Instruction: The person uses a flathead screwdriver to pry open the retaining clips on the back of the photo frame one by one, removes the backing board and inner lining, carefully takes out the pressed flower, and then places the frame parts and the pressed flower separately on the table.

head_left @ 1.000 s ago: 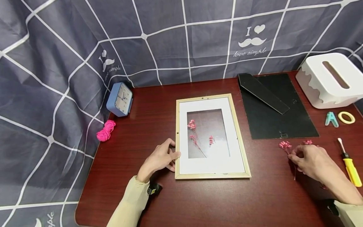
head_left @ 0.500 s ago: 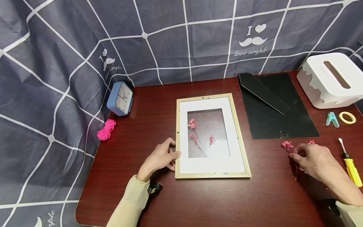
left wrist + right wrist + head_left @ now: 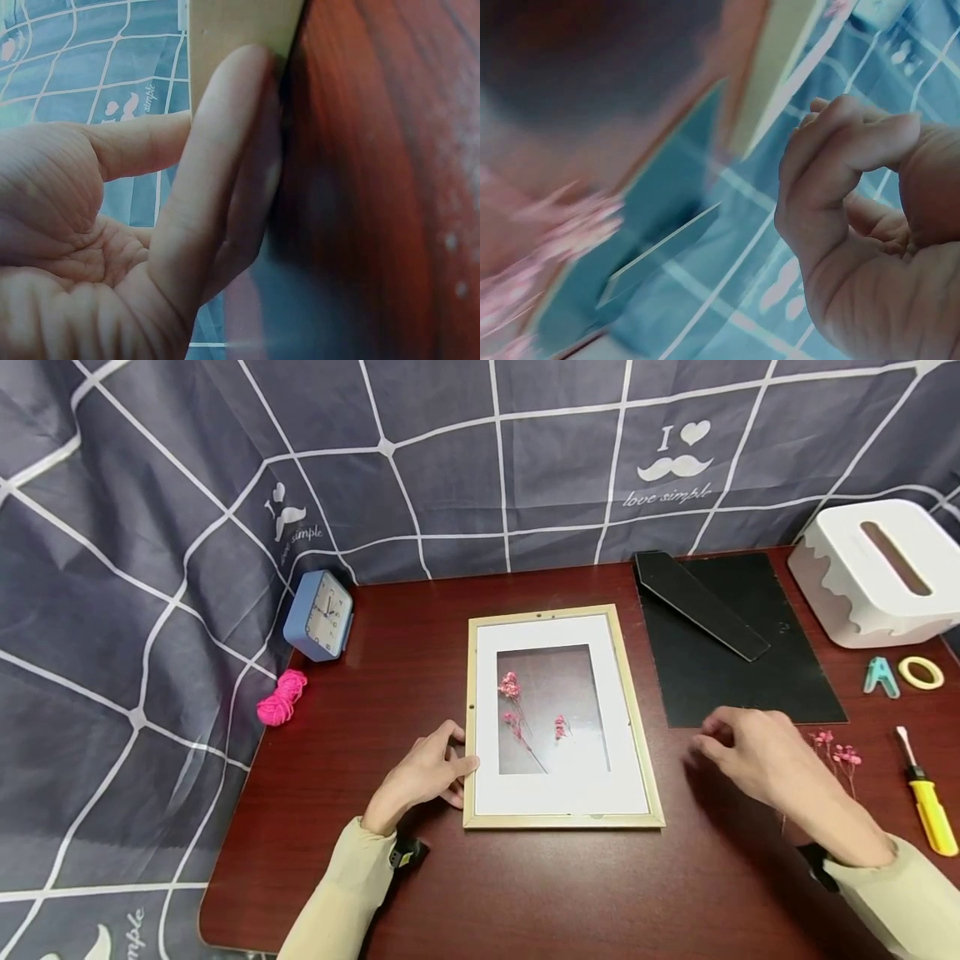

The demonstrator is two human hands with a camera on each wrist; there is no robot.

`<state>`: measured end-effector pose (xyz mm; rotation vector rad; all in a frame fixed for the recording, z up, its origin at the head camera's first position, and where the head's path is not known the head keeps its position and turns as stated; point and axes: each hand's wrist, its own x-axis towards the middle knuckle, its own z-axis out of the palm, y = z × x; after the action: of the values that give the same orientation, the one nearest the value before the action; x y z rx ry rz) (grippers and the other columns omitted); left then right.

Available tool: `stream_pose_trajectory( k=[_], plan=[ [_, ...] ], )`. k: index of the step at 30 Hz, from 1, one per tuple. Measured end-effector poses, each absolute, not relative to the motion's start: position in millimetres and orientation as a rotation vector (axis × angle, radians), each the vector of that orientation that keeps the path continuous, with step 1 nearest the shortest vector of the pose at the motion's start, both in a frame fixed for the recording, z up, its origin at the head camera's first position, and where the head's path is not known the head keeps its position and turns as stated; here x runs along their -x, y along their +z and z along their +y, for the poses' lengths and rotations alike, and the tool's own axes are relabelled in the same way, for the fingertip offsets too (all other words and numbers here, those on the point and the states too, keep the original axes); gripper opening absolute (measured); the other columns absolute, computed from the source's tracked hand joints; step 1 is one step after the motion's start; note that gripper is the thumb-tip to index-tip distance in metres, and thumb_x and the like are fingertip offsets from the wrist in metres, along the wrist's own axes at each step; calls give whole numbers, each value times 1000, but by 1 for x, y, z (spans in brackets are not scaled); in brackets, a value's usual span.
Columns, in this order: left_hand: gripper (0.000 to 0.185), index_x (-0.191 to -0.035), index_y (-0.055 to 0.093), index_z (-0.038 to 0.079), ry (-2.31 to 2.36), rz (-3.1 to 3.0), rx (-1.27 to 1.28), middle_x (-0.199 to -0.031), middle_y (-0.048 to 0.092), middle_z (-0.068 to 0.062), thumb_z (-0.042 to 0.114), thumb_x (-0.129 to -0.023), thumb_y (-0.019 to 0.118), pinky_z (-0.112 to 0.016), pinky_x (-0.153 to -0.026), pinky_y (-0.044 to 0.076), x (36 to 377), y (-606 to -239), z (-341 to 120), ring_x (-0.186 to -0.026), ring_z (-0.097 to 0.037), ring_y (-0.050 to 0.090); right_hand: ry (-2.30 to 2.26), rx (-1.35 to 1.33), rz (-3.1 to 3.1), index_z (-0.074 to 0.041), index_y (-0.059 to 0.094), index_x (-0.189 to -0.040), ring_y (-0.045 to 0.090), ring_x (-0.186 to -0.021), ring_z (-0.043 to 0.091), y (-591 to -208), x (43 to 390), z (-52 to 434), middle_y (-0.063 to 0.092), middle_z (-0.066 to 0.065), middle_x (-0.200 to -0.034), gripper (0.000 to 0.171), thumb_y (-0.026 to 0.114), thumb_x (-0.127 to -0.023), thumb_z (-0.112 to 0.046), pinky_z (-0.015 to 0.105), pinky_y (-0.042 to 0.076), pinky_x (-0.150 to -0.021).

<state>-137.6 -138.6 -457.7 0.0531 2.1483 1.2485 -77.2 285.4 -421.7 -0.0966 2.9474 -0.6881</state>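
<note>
Head view. Dark red table (image 3: 585,893), backed by a grey cloth (image 3: 150,527) with a white grid.
- Picture frame (image 3: 637,727): pale wood, lying flat at the table's centre, white mat inside, three pink dried sprigs (image 3: 517,714) lying in the mat opening.
- Left hand (image 3: 423,772): rests on the table against the frame's left edge near its near corner, fingers loosely bent, thumb and fingertips touching the wood.
- Right hand (image 3: 757,756): held above the table to the right of the frame, just near of the black backing board (image 3: 738,652); fingers curled, thumb and forefinger drawn together. Whether they pinch a sprig cannot be told here.
- Loose pink sprigs (image 3: 840,756): on the table just right of the right hand, apart from it.
- Far right: white tissue box (image 3: 870,577), teal clip (image 3: 879,677), yellow tape ring (image 3: 919,672), yellow-handled screwdriver (image 3: 928,802).
- Far left: blue clock (image 3: 318,614), pink cord bundle (image 3: 281,699).

Left wrist view. Left-hand fingers (image 3: 217,195) lie straight along the frame's wooden edge (image 3: 240,26), touching it; palm open; red table surface to the right.

Right wrist view. Blurred. The right hand (image 3: 862,210) shows curled fingers with thumb and forefinger meeting; nothing legible between them. Pink sprigs (image 3: 547,247) smear at lower left.
</note>
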Motion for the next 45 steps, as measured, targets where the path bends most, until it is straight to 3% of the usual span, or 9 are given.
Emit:
stream_pose_trajectory(
  k=[8, 19, 23, 31, 36, 40, 45],
  plan=[
    [36, -137, 51, 1, 1252, 2143, -64, -87, 63, -15, 12, -107, 69, -40, -60, 72, 138, -457, -138, -62, -20, 73, -767, 354, 2920, -2, 78, -95, 51, -67, 14, -411, 106, 219, 67, 0, -73, 7, 80, -95, -9, 24, 38, -56],
    [36, -137, 51, 1, 1245, 2146, -63, -88, 64, -15, 12, -107, 69, -39, -60, 71, 137, -457, -140, -61, -19, 72, -846, 526, 2713, -2, 78, -96, 57, -64, 12, -418, 149, 152, 77, 7, -83, 12, 79, -97, -13, 24, 48, -60],
    [36, -137, 52, 1, 1243, 2153, -63, -89, 64, -16, 12, -107, 68, -39, -59, 71, 137, -457, -141, -61, -19, 73, -815, 577, 2679, -5, 75, -86, 52, -63, 11, -424, 163, 136, 70, 2, -74, 13, 79, -96, -12, 22, 44, -59],
    [36, -136, 52, 1, 1252, 2153, -57, -90, 63, -15, 12, -106, 69, -38, -60, 71, 138, -458, -140, -60, -18, 72, -742, 562, 2648, -10, 76, -70, 42, -59, 9, -433, 177, 115, 56, -7, -59, 26, 80, -96, -11, 20, 34, -54],
    [36, -136, 53, 1, 1252, 2159, -55, -90, 63, -15, 12, -106, 69, -38, -59, 71, 137, -458, -140, -60, -18, 72, -794, 567, 2622, -16, 60, -55, 30, -54, 7, -455, 189, 114, 34, -10, -51, 45, 78, -95, -9, 21, 24, -48],
    [36, -136, 52, 1, 1255, 2157, -54, -90, 63, -14, 11, -106, 69, -38, -59, 71, 137, -457, -140, -59, -18, 72, -810, 553, 2635, -21, 63, -56, 33, -53, 7, -488, 204, 117, 37, -11, -52, 41, 76, -93, -9, 22, 27, -45],
    [36, -136, 52, 0, 1266, 2152, -54, -89, 62, -15, 10, -106, 69, -39, -58, 71, 137, -458, -140, -59, -18, 71, -759, 499, 2662, -18, 65, -57, 37, -51, 7, -509, 217, 118, 39, -9, -54, 36, 73, -90, -7, 22, 31, -42]
  ],
)
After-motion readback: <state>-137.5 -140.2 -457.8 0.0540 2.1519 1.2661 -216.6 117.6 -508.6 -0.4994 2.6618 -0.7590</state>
